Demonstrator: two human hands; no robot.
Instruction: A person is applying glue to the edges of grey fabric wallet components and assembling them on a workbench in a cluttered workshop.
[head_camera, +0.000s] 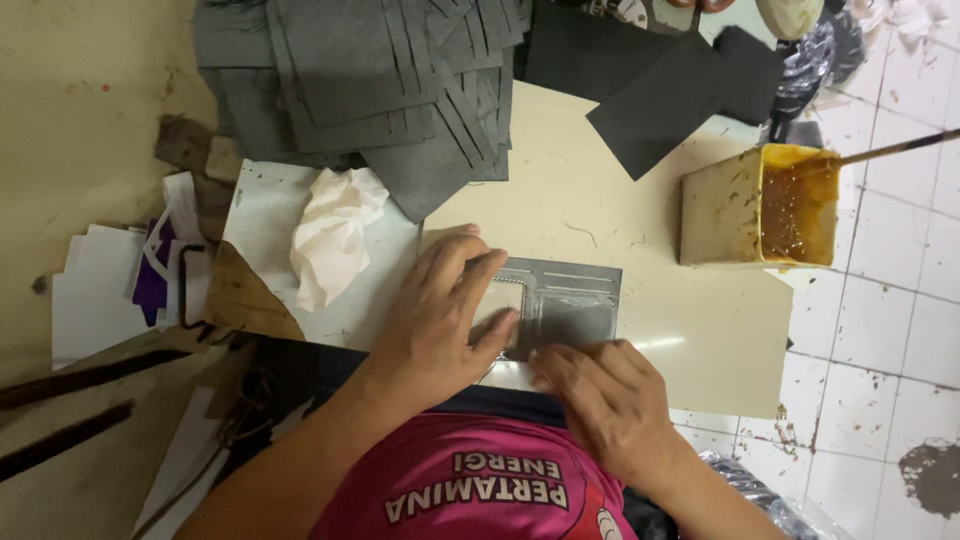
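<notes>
head view: your left hand (432, 318) lay flat, fingers spread, pinning the grey wallet panel (562, 305) to the tabletop (570, 195); your right hand (605, 395) pressed its edge, grasping nothing.

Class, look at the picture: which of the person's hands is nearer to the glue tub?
Right. The right hand lies below-left of the glue tub; the left hand is farther left.

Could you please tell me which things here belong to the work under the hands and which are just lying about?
In hand:
left hand
right hand
grey wallet piece
cream board

Lying about:
glue tub
crumpled white cloth
stack of grey cut pieces
black sheets
</notes>
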